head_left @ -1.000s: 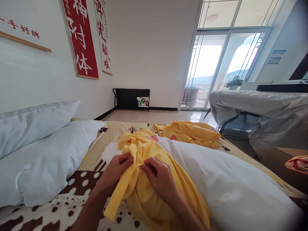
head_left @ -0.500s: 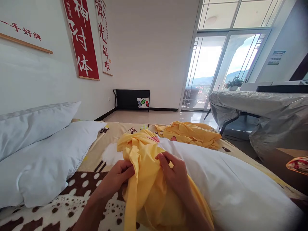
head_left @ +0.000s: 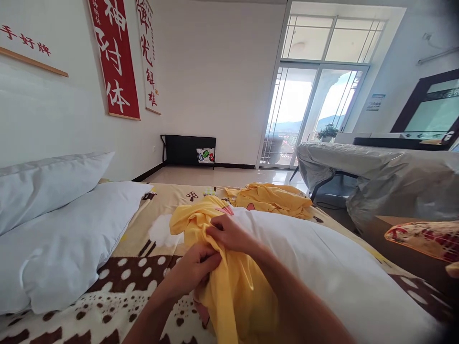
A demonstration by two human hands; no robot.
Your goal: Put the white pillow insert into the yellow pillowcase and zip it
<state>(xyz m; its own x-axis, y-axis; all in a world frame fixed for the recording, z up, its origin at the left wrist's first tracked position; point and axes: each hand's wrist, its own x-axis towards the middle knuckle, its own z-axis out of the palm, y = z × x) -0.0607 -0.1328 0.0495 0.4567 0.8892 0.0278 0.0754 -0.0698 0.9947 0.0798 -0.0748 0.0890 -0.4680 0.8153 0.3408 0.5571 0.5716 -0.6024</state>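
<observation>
A yellow pillowcase (head_left: 229, 286) with pink patches lies bunched over one end of a white pillow (head_left: 308, 258). My left hand (head_left: 195, 267) pinches a fold of the yellow cloth near its opening edge. Just above it, my right hand (head_left: 229, 234) is closed on another fold of the same cloth, the forearm crossing over the pillow side. The two hands almost touch. Most of the white pillow is bare, stretching to the lower right. Behind it lies a second crumpled yellow cloth (head_left: 276, 199).
Two white pillows (head_left: 71, 229) rest at the left on a patterned brown and cream blanket (head_left: 136, 272). A plastic-covered table (head_left: 376, 162) stands at the right, with a cardboard box (head_left: 380, 243) and a patterned cloth (head_left: 423, 236) closer in.
My right hand has moved left across the yellow cloth, up beside my left hand. My left hand has shifted slightly right and down. The view has turned a little to the right.
</observation>
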